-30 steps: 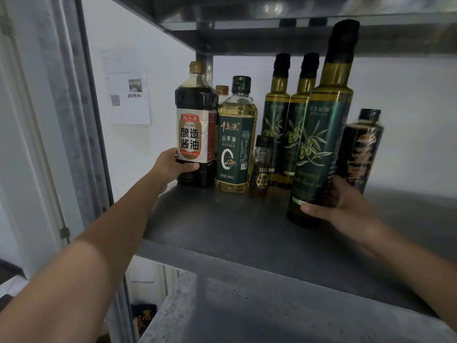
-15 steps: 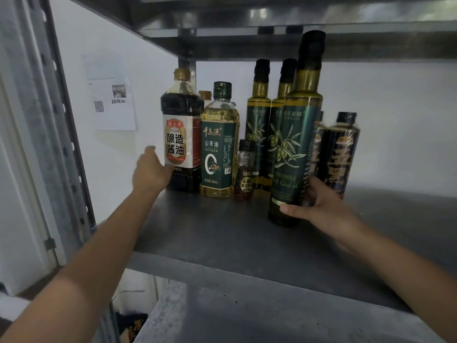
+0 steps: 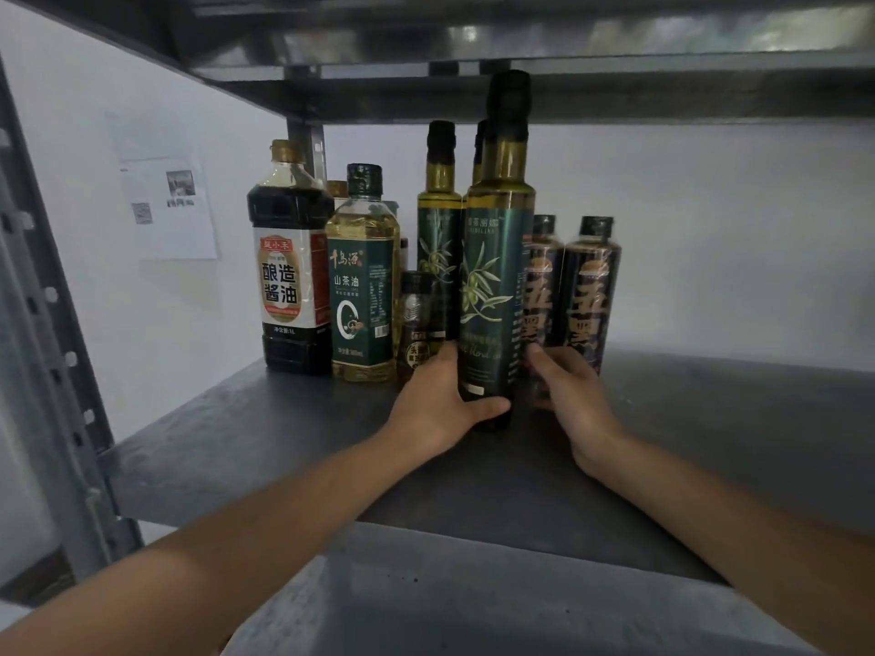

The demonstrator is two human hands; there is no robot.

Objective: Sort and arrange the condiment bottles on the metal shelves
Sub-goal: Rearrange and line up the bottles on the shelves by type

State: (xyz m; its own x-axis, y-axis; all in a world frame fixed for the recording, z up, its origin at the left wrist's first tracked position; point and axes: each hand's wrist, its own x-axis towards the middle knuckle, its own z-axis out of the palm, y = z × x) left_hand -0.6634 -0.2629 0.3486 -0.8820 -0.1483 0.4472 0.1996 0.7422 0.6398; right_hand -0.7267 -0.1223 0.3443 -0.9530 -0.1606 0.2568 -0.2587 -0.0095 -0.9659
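Both bare forearms reaching forward and converging, left grip [image 3: 438, 402] wrapped low round the tall green bottle [image 3: 495, 286], thumb across its front, right grip [image 3: 575, 395] at the bottle's right side, thumb raised, fingers curled against it

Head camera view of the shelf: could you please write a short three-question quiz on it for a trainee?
1. True or false: the soy sauce bottle stands at the left end of the row.
2. Count: how many dark black-capped bottles are visible to the right of the front olive oil bottle?
3. Multiple choice: what does the left hand grip?
A. the soy sauce bottle
B. the front olive oil bottle
C. one of the dark black-capped bottles

Key: 1 true; 2 two; 3 B.
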